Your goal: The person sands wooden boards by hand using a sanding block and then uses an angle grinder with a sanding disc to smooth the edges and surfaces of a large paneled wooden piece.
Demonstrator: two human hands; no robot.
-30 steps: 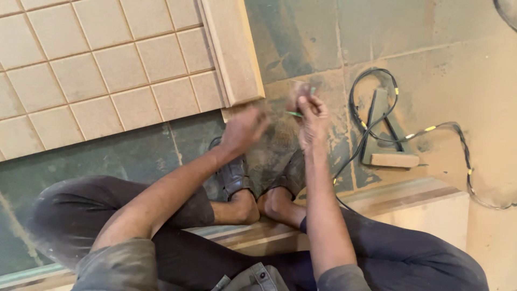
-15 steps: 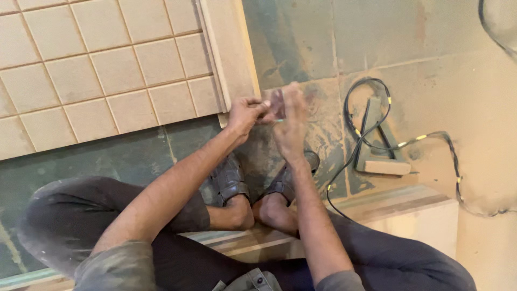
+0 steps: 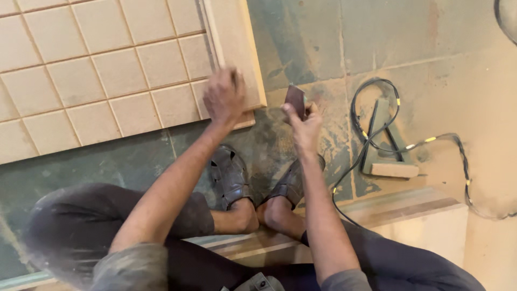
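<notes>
The left hand (image 3: 223, 97) is seen laid on the near right corner of the panel (image 3: 107, 81), a pale board cut into a grid of squares with a plain frame strip along its right edge; its fingers are curled and blurred, and whether anything is gripped under them cannot be told. The right hand (image 3: 302, 125) is held just right of that corner, above the dusty floor (image 3: 323, 43), with a small dark sheet (image 3: 295, 100), apparently abrasive paper, pinched upright between thumb and fingertips. Sheet and panel are kept apart. The step in hand is judged to be preparation of the sheet for rubbing down the corner, the board being steadied meanwhile. The next move would call for the sheet to be laid flat on the frame strip and pressed evenly, with the panel held firm. A black cable (image 3: 377, 124) and a wooden block (image 3: 393, 168) are noted to the right; two sandals (image 3: 231, 175) are seen near.
</notes>
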